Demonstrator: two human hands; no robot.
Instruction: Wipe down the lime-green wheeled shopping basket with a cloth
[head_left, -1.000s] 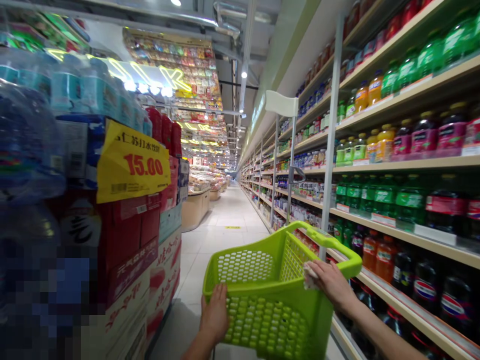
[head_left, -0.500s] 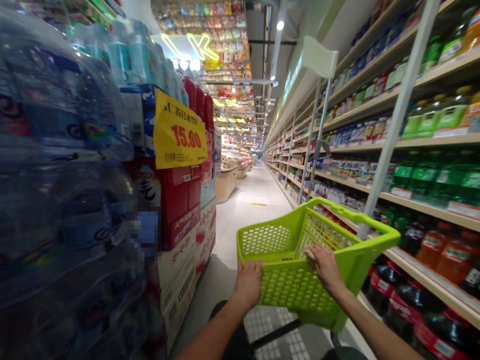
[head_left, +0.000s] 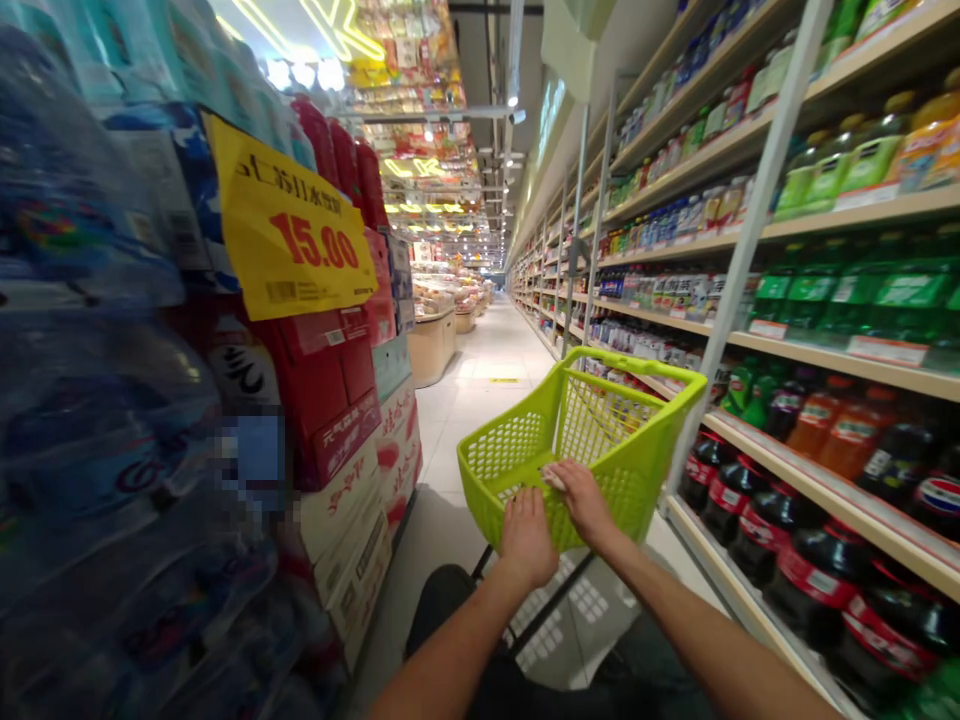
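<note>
A lime-green plastic shopping cart (head_left: 628, 480) stands in the aisle in front of me, turned at an angle, with perforated sides. The fingers of my left hand (head_left: 529, 540) are hooked over its near rim. Close beside it, my right hand (head_left: 586, 500) grips the same rim farther to the right. A small whitish scrap (head_left: 553, 476), possibly tissue, shows at the right hand's fingertips. What I can see of the basket's inside is bare green plastic. The thumbs and the undersides of both hands are hidden.
Shrink-wrapped water bottles (head_left: 142, 450) and stacked drink cartons (head_left: 337, 400) rise close on the left, with a yellow price sign (head_left: 300, 235). Shelves of cola bottles (head_left: 814, 575) and other drinks line the right. Wooden display stands (head_left: 435, 347) flank the tiled aisle (head_left: 487, 365) ahead.
The cart has swung round, its handle end shifting left and away from the right shelves. My hands have come closer together on the rim. The carton stack appears nearer.
</note>
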